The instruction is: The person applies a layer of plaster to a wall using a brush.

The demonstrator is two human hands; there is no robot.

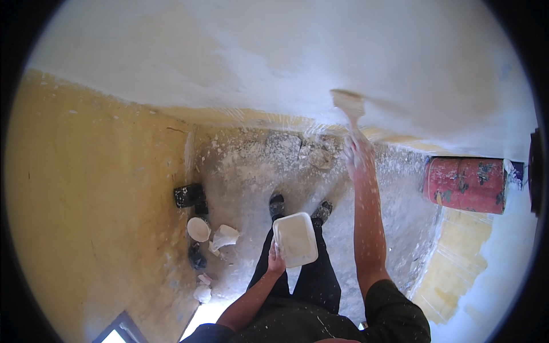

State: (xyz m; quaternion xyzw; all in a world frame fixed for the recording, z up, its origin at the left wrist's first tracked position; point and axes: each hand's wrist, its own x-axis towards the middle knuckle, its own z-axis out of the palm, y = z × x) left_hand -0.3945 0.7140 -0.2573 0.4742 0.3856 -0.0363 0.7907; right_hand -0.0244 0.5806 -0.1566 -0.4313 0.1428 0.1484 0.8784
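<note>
My right hand (358, 153), dusted with white, is raised with its fingers wrapped round the handle of a wide flat paintbrush (348, 104). The brush's broad end meets the white-coated wall (251, 51) in front of me. At waist height, my left hand (276, 260) grips the left side of a white rectangular tub (297, 237), tilted so its inside shows. Pale material coats the inside of the tub. White specks cover my right forearm.
A battered red drum (466, 184) stands at the right wall. On the left floor are a white bucket (199, 228), a dark container (189, 195), a white bag (225, 235) and a black bag (197, 256). White splatter (246, 151) covers the floor along the front wall. The left wall (91, 188) is yellow.
</note>
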